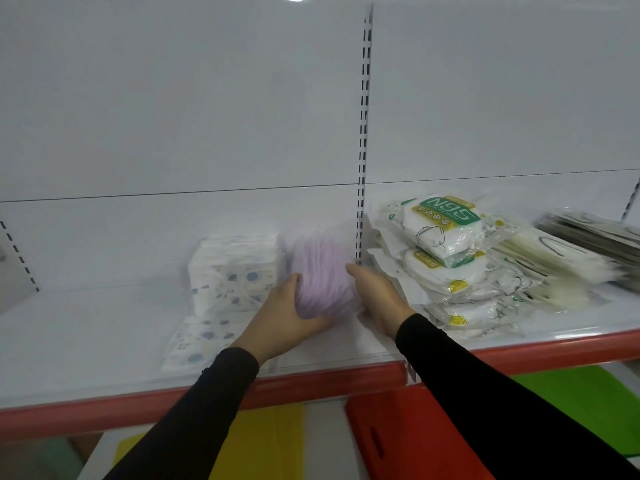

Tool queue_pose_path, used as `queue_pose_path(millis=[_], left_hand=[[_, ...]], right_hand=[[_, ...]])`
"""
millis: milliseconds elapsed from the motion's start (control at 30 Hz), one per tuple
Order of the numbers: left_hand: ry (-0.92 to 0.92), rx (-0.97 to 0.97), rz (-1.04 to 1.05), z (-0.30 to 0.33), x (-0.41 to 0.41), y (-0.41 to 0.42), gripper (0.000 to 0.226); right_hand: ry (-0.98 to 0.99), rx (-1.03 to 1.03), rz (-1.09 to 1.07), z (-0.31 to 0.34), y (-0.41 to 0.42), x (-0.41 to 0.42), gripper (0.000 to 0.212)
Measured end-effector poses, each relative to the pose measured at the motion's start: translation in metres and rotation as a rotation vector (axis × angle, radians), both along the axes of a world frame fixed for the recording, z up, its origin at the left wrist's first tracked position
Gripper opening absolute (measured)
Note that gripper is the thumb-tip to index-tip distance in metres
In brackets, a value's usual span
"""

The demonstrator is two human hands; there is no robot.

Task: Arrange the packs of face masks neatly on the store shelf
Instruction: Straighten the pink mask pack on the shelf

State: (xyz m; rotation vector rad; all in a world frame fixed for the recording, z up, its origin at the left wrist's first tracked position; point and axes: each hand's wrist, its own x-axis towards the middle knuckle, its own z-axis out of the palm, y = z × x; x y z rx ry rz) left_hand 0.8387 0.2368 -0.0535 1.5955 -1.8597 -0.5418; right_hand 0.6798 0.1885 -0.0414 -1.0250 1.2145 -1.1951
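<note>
Both arms wear long, plain black sleeves (194,410) ending at the wrists; each hand (287,317) is bare.

"N95" upside-down on top white mask pack (441,225).
</note>
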Motion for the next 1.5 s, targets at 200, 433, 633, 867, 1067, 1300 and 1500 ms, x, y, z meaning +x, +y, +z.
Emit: queue_pose_path(millis=[200, 433, 633, 867, 1067, 1300, 1500], left_hand=[[-0.013, -0.02, -0.011, -0.002, -0.004, -0.002, 0.099], [-0.024, 0.032, -0.029, -0.008, -0.006, -0.003, 0.114], [0.068, 0.116, -0.116, -0.009, -0.003, -0.004, 0.096], [0.355, 0.17, -0.085, -0.007, 0.007, -0.005, 0.072], [0.528, 0.184, -0.066, -0.01, 0.009, -0.01, 0.075], [0.633, -0.064, 0.003, -0.004, -0.003, -0.001, 0.034], [0.653, -0.37, 0.157, 0.019, -0.008, -0.002, 0.018]], right_hand=[[-0.229, 0.022, -0.007, 0.0, 0.005, -0.001, 0.05], [-0.009, -0.083, 0.131, -0.005, 0.007, 0.001, 0.069], [0.262, -0.214, 0.207, -0.011, 0.008, 0.005, 0.065], [0.22, -0.206, 0.193, -0.019, 0.001, 0.003, 0.048], [0.273, -0.219, 0.054, -0.027, 0.004, 0.007, 0.084], [0.094, -0.285, -0.009, -0.03, 0.017, 0.006, 0.082], [0.032, -0.446, -0.009, -0.008, 0.036, 0.015, 0.086]])
